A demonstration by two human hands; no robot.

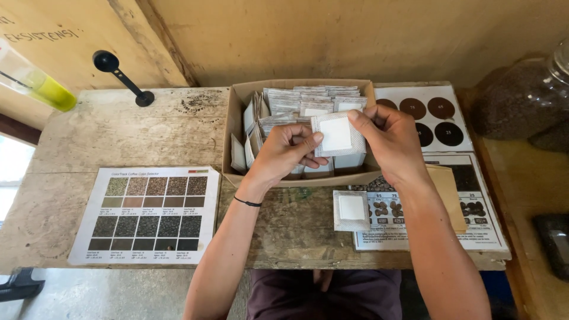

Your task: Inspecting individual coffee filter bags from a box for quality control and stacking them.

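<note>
Two-handed grip, left hand [286, 155] and right hand [388, 137] pinched shut on white sachet [337, 135] above cardboard box [237, 118]; withdrawal stage apparently, steady lift required.

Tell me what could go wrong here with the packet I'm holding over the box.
1. Both hands, left hand and right hand, pinch the white packet only at its edges; it might slip into the crowded cardboard box and mix with the others.
2. The second packet lies near the wooden table's front edge and could get knocked off.
</note>
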